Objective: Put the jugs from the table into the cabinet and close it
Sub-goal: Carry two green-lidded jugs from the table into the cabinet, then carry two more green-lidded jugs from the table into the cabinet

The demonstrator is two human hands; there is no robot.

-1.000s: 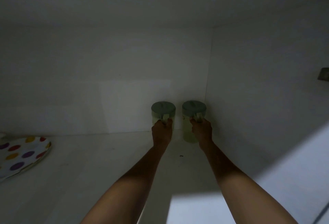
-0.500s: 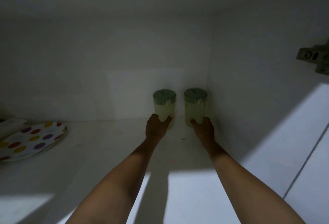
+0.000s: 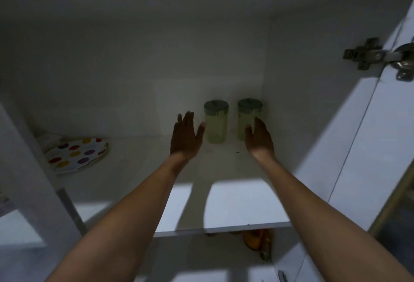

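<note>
Two pale green jugs with darker green lids stand upright side by side at the back right corner of the cabinet shelf (image 3: 224, 212): the left jug (image 3: 216, 125) and the right jug (image 3: 247, 116). My left hand (image 3: 186, 136) is open with fingers spread, just left of the left jug and apart from it. Open too, my right hand (image 3: 259, 138) hovers in front of the right jug and covers its lower right part. Neither hand holds anything.
A white plate with coloured dots (image 3: 77, 155) lies at the shelf's back left. The open cabinet door (image 3: 363, 147) hangs at the right on a metal hinge (image 3: 378, 55). Orange items (image 3: 255, 240) sit on the level below the shelf.
Both hands have let go of the jugs and drawn back toward me with fingers spread. The jugs stay standing in the corner. My view has pulled back out of the cabinet.
</note>
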